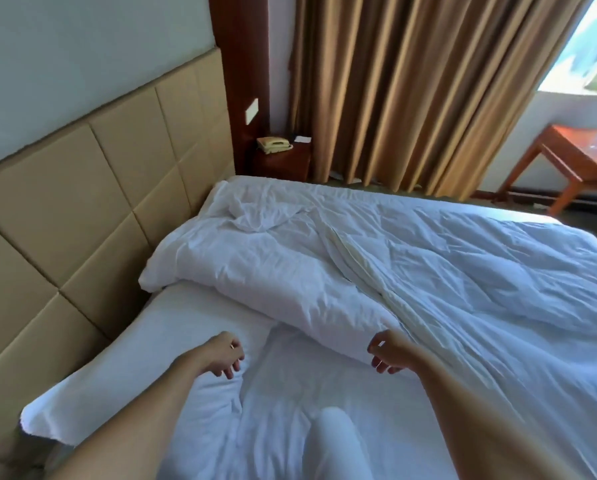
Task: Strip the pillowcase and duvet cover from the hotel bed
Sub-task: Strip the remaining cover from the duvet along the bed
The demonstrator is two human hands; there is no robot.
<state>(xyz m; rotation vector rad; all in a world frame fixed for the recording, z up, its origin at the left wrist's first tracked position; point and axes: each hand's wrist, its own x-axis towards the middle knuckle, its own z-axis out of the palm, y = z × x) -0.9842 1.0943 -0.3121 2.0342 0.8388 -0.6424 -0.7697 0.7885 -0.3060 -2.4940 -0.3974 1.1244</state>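
Note:
A white duvet in its cover (446, 271) lies crumpled across the bed, its folded-over top edge bunched near the headboard. A white pillow in its pillowcase (124, 396) lies at the near left against the headboard. My left hand (226, 355) hovers over the pillow's inner end, fingers loosely curled, holding nothing. My right hand (389, 353) hangs just in front of the duvet's near corner, fingers relaxed and empty. A knee in white fabric (335, 441) rests on the sheet between my arms.
A tan padded headboard (82, 209) runs along the left. A dark wood nightstand (283, 161) with a beige telephone (274, 144) stands beyond the bed. Brown curtains (411, 88) hang behind it. An orange-brown wooden table (567, 161) stands under the window at far right.

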